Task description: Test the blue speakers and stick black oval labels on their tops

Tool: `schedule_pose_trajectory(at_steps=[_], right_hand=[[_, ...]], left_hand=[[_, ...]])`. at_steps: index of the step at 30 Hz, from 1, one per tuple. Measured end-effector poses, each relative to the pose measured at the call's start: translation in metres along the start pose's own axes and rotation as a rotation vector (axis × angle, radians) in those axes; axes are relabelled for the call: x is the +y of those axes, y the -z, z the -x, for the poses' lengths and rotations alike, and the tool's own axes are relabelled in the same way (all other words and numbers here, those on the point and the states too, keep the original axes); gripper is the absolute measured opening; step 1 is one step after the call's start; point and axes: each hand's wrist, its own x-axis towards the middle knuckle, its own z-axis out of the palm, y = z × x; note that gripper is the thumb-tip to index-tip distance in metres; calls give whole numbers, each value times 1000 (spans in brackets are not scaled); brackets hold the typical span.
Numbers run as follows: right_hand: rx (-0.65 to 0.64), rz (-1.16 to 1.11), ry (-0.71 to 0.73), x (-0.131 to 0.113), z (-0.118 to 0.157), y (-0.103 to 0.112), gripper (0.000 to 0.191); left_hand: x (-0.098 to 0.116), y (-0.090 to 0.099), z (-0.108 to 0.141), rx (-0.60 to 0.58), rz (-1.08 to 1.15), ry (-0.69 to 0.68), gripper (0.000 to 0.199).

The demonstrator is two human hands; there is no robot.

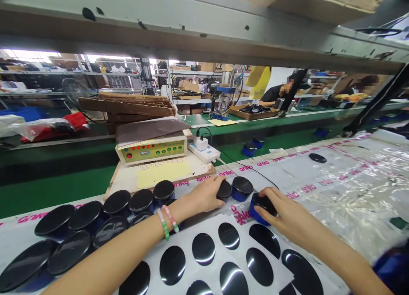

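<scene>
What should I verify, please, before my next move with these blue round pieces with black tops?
1. Right hand grip on the blue round piece: ok, the fingers are on its black top.
2. Left hand position: ok, it rests against a black-topped piece.
3. Black ovals on the white backing sheet: ok, they lie in place on it.
4. Black cable behind the right hand: cannot tell if it is clear of the hand.
5. Control box with red lamps lit: cannot tell what the lamps mean.
</scene>
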Motion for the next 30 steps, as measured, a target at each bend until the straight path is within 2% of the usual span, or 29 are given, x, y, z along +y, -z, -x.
schedule_pose_trajectory(at_steps=[4,6,8,10,12,14,19,24,27,30], right_hand=[[-41,95,20,8,-6,-5,14],[-50,176,43,4,-7,-5,17],[24,240,86,-5,-6,-3,23],[85,205,206,-19,-4,-3,33],[65,87,344,-35,-2,-6,42],[21,-31,395,-47,-2,-14,38],[-19,-220,265,-60,-4,-34,25],[-69,-377,171,-59,0,-40,23],[-45,-414,150,-61,-3,-41,26],[18,-367,161,-76,-18,-43,23]], left_hand=[[9,7,14,48,47,27,55],[14,10,25,1,63,-6,53],[17,11,35,-64,75,-50,52],[18,12,41,-99,84,-73,54],[18,11,44,-99,90,-71,52],[19,10,44,-81,93,-55,48],[25,1,44,-30,84,8,56],[31,-2,48,-14,52,45,54],[33,6,49,-1,12,43,53],[27,27,50,21,-36,24,50]])
